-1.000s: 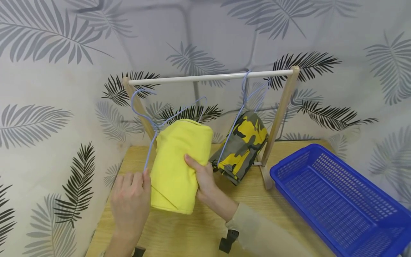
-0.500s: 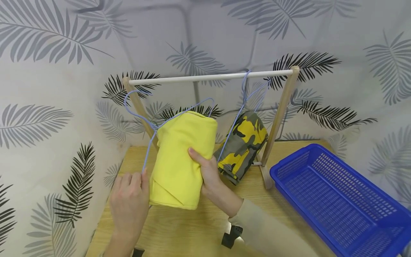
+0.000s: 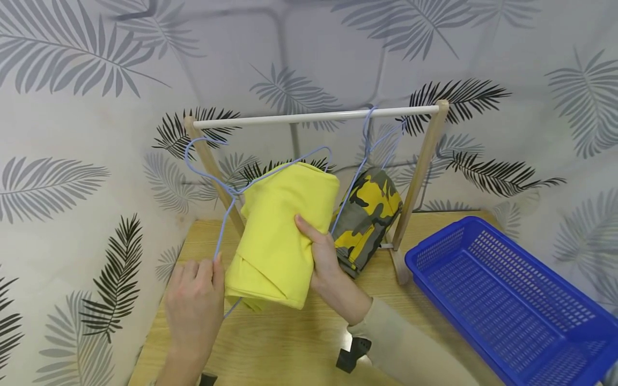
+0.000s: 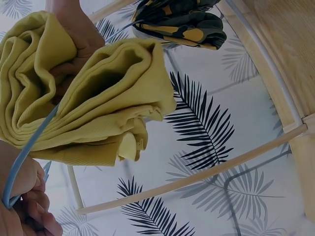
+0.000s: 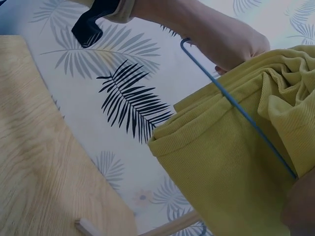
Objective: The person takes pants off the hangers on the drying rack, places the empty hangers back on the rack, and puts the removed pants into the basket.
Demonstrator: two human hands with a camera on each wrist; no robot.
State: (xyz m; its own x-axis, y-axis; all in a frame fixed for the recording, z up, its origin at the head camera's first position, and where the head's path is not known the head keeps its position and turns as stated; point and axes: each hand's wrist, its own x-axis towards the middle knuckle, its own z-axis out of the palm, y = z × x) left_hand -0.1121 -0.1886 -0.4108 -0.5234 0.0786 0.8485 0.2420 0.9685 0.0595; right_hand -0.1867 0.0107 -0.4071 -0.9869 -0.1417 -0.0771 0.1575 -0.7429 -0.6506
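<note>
My left hand grips the left end of a light-blue wire hanger. In my right hand is a thick, folded yellow garment, the thumb lying across its front. The hanger's hook points up, left of the cloth and below the rack's bar. In the left wrist view, the hanger wire runs in among the yellow folds. From the right wrist view, the wire crosses the yellow cloth. My right fingers are hidden behind the garment.
Behind my hands stands a small clothes rack with a white bar and wooden legs. A grey-and-yellow camouflage garment hangs on another blue hanger at its right. A blue plastic basket lies right on the wooden table.
My right hand has moved the yellow garment right and slightly up, tilting it. More hanger wire shows at its upper right and below its lower left. The left hand has shifted slightly left.
</note>
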